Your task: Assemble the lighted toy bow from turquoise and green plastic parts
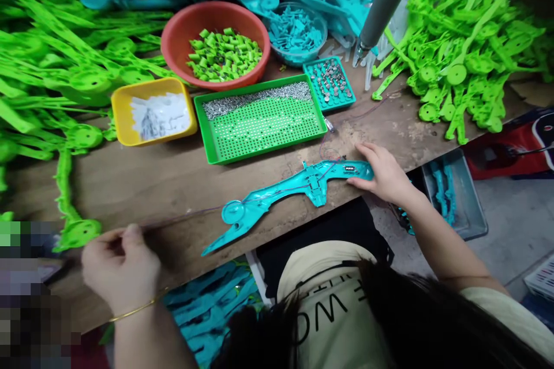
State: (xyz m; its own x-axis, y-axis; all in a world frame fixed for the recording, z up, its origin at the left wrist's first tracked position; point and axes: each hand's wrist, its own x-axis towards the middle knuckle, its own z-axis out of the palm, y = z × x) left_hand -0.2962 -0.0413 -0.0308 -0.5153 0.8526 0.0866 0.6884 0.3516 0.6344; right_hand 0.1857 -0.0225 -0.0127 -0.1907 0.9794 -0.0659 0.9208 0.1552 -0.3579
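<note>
A long turquoise plastic half-shell (285,185) lies on the wooden table, its ribbed inner side facing up. My right hand (385,176) grips its right end, thumb on the near edge and fingers on the far edge. A thin dark wire (194,211) runs along the shell and stretches left past its round part. At the wire's left end, my left hand (121,268) is closed in a pinch on it, a little blurred. Near the shell's right end sits a small metal part (350,169). Loose wire curls just beyond the shell's far edge.
Beyond the shell stand a green tray (216,153) of small metal pieces, a yellow bin (125,127), a red bowl (173,46) and a small teal tray (335,101). Green parts (459,63) pile up at both sides. A grey rod tool (385,6) hangs at upper right.
</note>
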